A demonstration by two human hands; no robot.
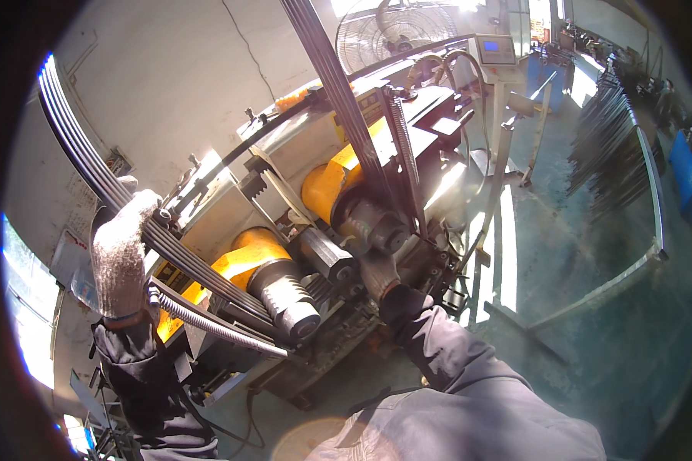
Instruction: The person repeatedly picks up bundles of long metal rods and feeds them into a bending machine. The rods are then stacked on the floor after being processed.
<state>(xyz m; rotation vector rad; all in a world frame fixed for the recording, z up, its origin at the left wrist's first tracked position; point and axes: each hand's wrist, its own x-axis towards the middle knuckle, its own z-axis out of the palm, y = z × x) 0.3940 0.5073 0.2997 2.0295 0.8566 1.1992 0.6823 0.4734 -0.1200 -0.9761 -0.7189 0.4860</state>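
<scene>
left grip (121, 250) is closed around the dark rods (75, 138); right grip (379, 274) is by the dark roller (377, 227), its closing i cannot tell; yellow label (354, 113) has unreadable print

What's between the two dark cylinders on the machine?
A dark block sits between the left cylinder and right cylinder, seen in the head view.

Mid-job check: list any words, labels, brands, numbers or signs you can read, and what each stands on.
None can be read clearly enough to quote.
Left yellow-and-black label on the machine: too small and blurred.
Right yellow-and-black label, farther back on it: too small and blurred.
Control box with a lit blue screen: any characters are too small.
</scene>
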